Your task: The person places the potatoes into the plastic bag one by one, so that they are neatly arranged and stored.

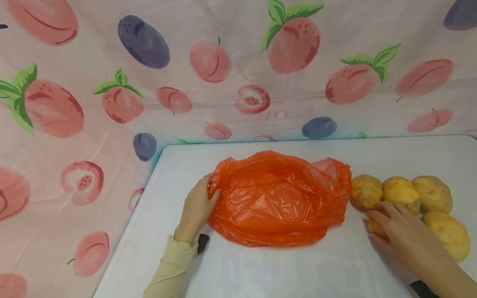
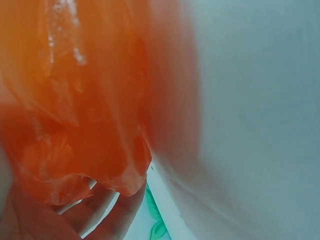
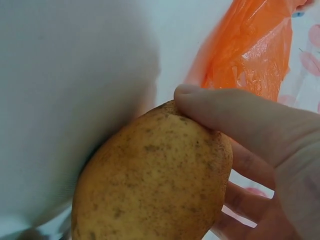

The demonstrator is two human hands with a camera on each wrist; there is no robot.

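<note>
An orange plastic bag (image 1: 272, 198) lies on the white table with its mouth spread wide. My left hand (image 1: 197, 205) holds the bag's left edge, thumb on the near side. In the left wrist view, fingers (image 2: 112, 212) show behind the thin plastic of the bag (image 2: 85, 125). To the right of the bag, my right hand (image 1: 400, 229) grips a potato (image 1: 375, 227), mostly covered by the hand in the head view. The right wrist view shows this potato (image 3: 155, 180) large, with the thumb (image 3: 225, 110) on its upper end and fingers behind it.
Around the right hand sit several more potatoes: one by the bag (image 1: 367, 193), others farther right (image 1: 432, 193) and by the wrist (image 1: 447, 236). The white table (image 1: 279, 273) meets a fruit-patterned sheet (image 1: 231, 37) at its back and left edges.
</note>
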